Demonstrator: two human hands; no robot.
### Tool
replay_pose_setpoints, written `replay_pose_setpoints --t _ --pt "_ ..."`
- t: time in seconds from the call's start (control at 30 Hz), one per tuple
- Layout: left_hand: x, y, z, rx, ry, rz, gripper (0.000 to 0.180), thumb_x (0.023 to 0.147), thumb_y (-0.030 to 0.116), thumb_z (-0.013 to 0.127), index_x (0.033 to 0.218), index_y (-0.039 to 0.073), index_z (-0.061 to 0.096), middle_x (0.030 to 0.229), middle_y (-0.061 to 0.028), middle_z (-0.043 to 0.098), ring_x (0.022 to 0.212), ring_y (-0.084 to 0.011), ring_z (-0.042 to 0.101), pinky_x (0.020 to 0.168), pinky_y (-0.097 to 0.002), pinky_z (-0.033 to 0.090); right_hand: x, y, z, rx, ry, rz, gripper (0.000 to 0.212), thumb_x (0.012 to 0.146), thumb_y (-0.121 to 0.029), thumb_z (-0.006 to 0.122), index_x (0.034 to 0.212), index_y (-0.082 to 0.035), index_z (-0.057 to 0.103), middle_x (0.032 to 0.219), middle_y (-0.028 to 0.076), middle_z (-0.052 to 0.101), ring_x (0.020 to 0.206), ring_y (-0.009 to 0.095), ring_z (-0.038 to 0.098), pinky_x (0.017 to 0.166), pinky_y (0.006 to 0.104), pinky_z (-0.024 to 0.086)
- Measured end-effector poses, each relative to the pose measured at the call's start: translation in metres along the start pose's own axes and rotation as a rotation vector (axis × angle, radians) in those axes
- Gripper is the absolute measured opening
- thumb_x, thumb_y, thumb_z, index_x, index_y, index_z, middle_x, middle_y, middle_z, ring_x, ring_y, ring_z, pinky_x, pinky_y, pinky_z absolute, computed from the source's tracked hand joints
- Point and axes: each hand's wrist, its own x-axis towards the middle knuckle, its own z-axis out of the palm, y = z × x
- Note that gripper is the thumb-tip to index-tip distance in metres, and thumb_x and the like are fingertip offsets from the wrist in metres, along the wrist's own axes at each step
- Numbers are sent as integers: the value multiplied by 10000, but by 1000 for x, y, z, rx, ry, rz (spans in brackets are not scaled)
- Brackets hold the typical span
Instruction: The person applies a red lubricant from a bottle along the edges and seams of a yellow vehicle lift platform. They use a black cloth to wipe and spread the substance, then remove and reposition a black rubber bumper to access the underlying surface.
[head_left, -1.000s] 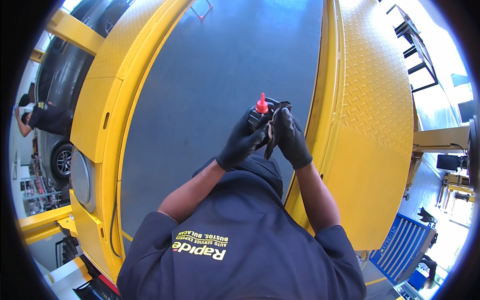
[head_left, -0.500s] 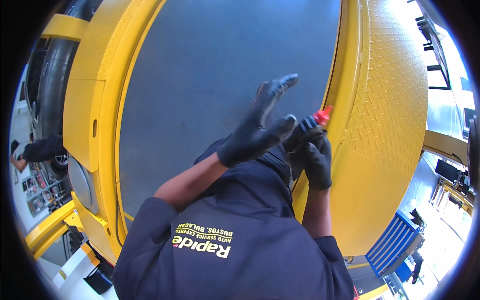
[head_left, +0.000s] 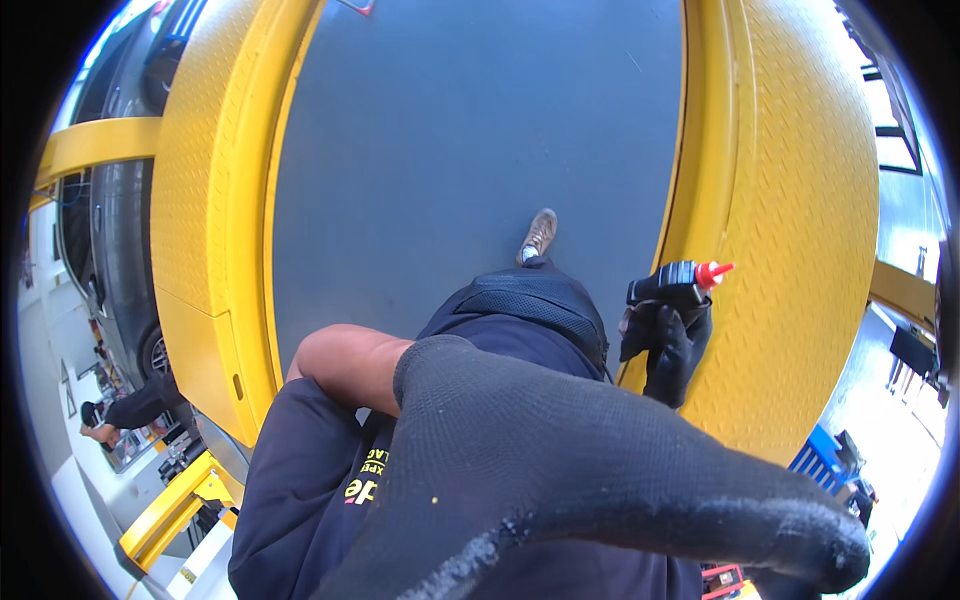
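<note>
My right hand (head_left: 676, 350), in a black glove, is closed around a black squeeze bottle (head_left: 662, 288) with a red pointed nozzle (head_left: 714, 273). The bottle is tilted, its nozzle toward the yellow ramp on the right. My left hand (head_left: 560, 450), gloved too, is raised very close to the camera and looks large. Its digits are stretched apart, one of them reaching to the right, and I see nothing held in it. Some of its fingers run out of the lower edge. Pale smears mark its glove.
Yellow raised ramps flank me on the left (head_left: 205, 200) and right (head_left: 790, 200), with a grey floor (head_left: 470, 120) between. Beyond the left ramp stands a dark car (head_left: 125, 220), and another person's arm (head_left: 140, 405) shows there. A blue tool cabinet (head_left: 825, 455) stands at right.
My left hand has lifted away from the right hand toward the camera. The right hand has moved to the right with the bottle, now more visible. My shoe has come into view.
</note>
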Motion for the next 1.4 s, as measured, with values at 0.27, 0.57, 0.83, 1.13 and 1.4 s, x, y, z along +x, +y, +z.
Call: replay_pose_setpoints --t 0.27,0.57,0.83,1.13,1.4 --pt "65 48 -82 28 34 163 1321 792 864 464 1565 -176 203 1578 -388 315 1384 -430 480 1160 -573 340 181 -50 72 -126 -179 -21 329 894 -49 668 1216 1 623 1037 98 725 907 174 704 853 322 559" --pt "125 119 -207 -40 70 332 1396 759 914 400 1574 -191 148 1569 -416 305 1350 -448 505 1134 -610 359 331 -39 165 -81 -274 77 339 923 -55 697 1250 1 628 1080 51 702 973 129 670 893 309 540" --pt "102 233 -389 679 1040 -531 390 1080 231 547 1379 -11 614 1334 -115 658 1263 -171 601 1101 -315 443 478 -86 266 -152 -364 76 414 860 -81 748 1248 -3 627 1130 68 686 1041 129 653 917 320 528" --pt "192 274 -547 889 677 -659 649 926 172 777 1481 -7 494 1404 -145 584 1319 -209 543 1078 -347 462 613 -107 308 -55 -232 85 438 864 -50 717 1282 11 602 1123 88 692 995 160 685 888 325 554" --pt "258 246 -612 548 603 -723 784 900 103 786 1567 9 384 1465 -150 541 1371 -227 503 1150 -390 413 697 -125 321 283 -187 106 496 841 -9 680 1324 -5 564 1174 121 663 1033 219 685 905 368 588"
